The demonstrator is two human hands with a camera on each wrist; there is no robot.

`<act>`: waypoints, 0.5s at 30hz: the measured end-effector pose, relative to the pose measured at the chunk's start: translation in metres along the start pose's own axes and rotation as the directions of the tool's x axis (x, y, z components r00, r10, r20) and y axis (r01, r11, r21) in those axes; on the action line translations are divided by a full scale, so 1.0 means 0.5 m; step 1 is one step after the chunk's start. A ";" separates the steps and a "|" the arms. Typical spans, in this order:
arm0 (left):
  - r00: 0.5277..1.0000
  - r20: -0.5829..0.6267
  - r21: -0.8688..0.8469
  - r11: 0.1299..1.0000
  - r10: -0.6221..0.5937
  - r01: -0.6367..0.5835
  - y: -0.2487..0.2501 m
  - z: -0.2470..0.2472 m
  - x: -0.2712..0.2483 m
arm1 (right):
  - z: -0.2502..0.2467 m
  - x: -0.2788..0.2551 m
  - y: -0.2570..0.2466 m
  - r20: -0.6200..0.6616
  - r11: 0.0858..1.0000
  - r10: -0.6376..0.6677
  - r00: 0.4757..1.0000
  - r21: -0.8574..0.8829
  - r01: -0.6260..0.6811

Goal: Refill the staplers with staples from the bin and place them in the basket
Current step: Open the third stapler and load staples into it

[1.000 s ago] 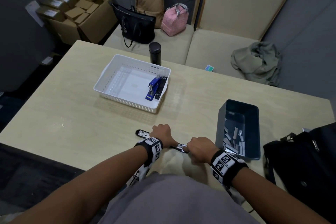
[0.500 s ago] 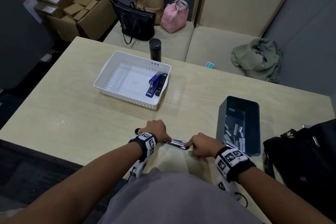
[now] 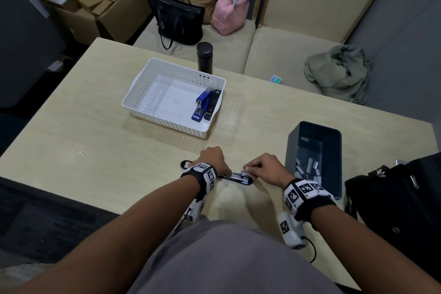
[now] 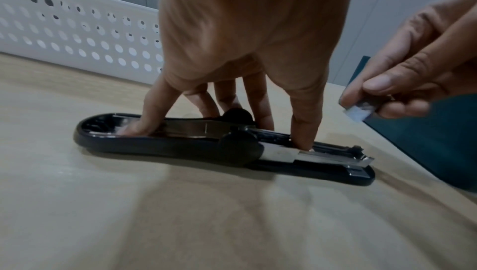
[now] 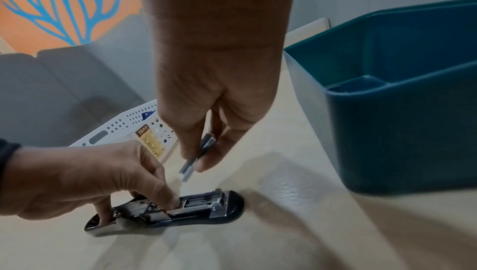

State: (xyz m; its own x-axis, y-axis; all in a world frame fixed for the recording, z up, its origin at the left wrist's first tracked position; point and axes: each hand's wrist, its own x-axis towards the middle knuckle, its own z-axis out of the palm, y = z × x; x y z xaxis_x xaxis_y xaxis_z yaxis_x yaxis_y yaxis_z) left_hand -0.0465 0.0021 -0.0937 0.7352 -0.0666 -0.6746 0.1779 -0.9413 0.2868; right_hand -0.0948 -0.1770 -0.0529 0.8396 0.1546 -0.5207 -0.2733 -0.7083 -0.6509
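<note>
1. Our left hand (image 4: 247,54) presses down on the opened black stapler (image 4: 224,147), fingers spread and nearly straight: one fingertip in the flipped-back cover, the index finger on the metal staple channel.
2. Our right hand (image 5: 219,98) pinches a strip of staples (image 5: 197,157) between thumb and fingertips, held in the air just above the stapler's front end and not touching it.
3. In the head view, the stapler (image 3: 236,177) lies flat near the table's (image 3: 95,150) near edge, under the left hand (image 3: 212,160), with the right hand (image 3: 265,168) at its 3 o'clock.
4. The dark bin (image 3: 334,141) sits just past the right hand, also at 3 o'clock, loose staple strips (image 3: 310,167) in its bottom.
5. The white basket (image 3: 138,93) stands at 11 o'clock from the hands, well apart, with a blue stapler (image 3: 201,105) and a second black stapler (image 3: 213,104) side by side along its right wall.
6. A black flask (image 3: 204,56) stands just behind the basket at 12 o'clock.
7. Against half a second ago: the right hand was down on the stapler's front end, and now it's lifted with the strip showing; the left hand hasn't budged from the stapler.
</note>
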 end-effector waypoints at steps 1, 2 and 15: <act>1.000 -0.002 -0.008 1.000 0.005 -0.005 0.002 -0.002 -0.003 | 0.002 0.002 -0.003 -0.021 1.000 0.007 1.000 0.019 -0.006; 1.000 -0.003 -0.014 1.000 0.015 -0.016 0.004 -0.004 -0.005 | 0.004 0.003 -0.005 -0.040 1.000 0.009 0.999 0.027 -0.008; 0.998 -0.012 -0.066 0.996 0.056 -0.057 0.002 -0.011 -0.007 | 0.051 0.008 -0.004 -0.107 0.999 -0.040 0.993 -0.012 0.039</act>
State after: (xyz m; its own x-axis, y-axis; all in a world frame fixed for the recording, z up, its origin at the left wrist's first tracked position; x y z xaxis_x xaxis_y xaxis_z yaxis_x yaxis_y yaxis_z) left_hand -0.0455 0.0032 -0.0872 0.7518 -0.1156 -0.6491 0.1782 -0.9122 0.3690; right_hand -0.1027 -0.1574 -0.0679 0.8953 0.1082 -0.4320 -0.2348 -0.7097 -0.6643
